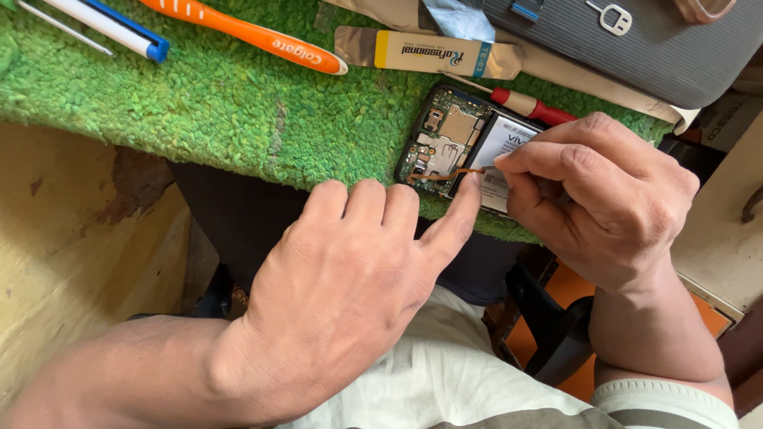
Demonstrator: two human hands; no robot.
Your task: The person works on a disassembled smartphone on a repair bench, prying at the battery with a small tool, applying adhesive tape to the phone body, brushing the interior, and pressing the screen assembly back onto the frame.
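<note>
Phone (457, 143) with its back cover removed lies near the front edge of a green fuzzy mat (238, 103), directly under the fingertips of both hands. A thin orange ribbon cable (461, 171) runs across its lower part, and the right hand (604, 199) pinches the cable's end between thumb and forefinger, fingers closed tightly around it. The left hand (350, 286) rests beside it with fingers loosely spread, holding nothing; its forefinger stretches out and presses down on the phone's lower edge just beside the cable.

Inside the black frame, the phone shows a green circuit board with small metal shields on its left half and a white-labelled battery on its right half. The right hand covers much of the battery and the phone's right end, so that part cannot be made out.

Just behind the phone lies a red-handled screwdriver (528, 105), its handle partly hidden by the right hand. Further back sit a flat metal prying strip (429, 54) with a yellow label, an orange toothbrush (254, 36) and a white and blue pen (111, 28), the last two cut off by the top edge. A grey ribbed case (636, 48) lies at the upper right, also cut off.
</note>
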